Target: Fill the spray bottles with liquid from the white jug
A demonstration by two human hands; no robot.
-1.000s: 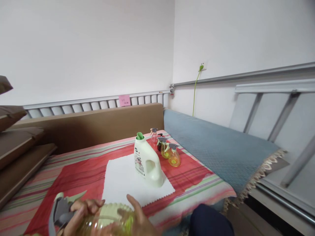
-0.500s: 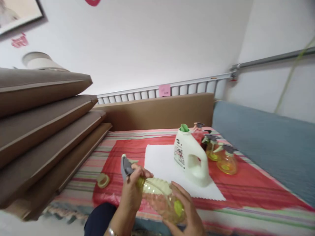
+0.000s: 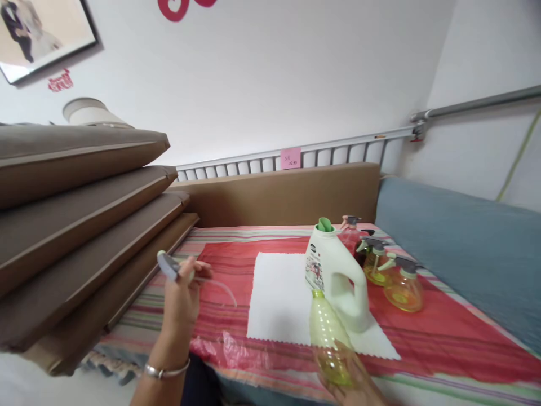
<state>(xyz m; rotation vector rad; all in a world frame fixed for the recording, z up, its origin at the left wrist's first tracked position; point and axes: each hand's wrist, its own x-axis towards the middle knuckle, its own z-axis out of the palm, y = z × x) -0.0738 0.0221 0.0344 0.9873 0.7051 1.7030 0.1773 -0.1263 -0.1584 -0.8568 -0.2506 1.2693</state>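
Observation:
My left hand (image 3: 186, 282) is closed around a grey and white spray trigger head (image 3: 169, 265). The thin clear dip tube (image 3: 222, 286) sticks out from it to the right, over the red cloth. In my right hand (image 3: 353, 375) is a clear yellow-green ribbed bottle (image 3: 327, 327), its open neck pointing up and tilted slightly left. This bottle stands in front of a large pale green jug (image 3: 346, 265) with a handle and a green spout in its top. Under the jug lies a white sheet with zigzag edges (image 3: 276, 299).
Several spray bottles stand right of the jug, the nearest being a yellow one (image 3: 403, 290). Brown cushions (image 3: 84, 225) are stacked at the left. A red cloth (image 3: 228, 259) covers part of the striped cover, with crumpled pink plastic (image 3: 232, 352) at the front. A blue-grey bolster (image 3: 460, 237) borders the right.
The spray head has come off the bottle, its tube now free. My left hand moved left and up with it; my right hand moved right, with the bottle now more upright.

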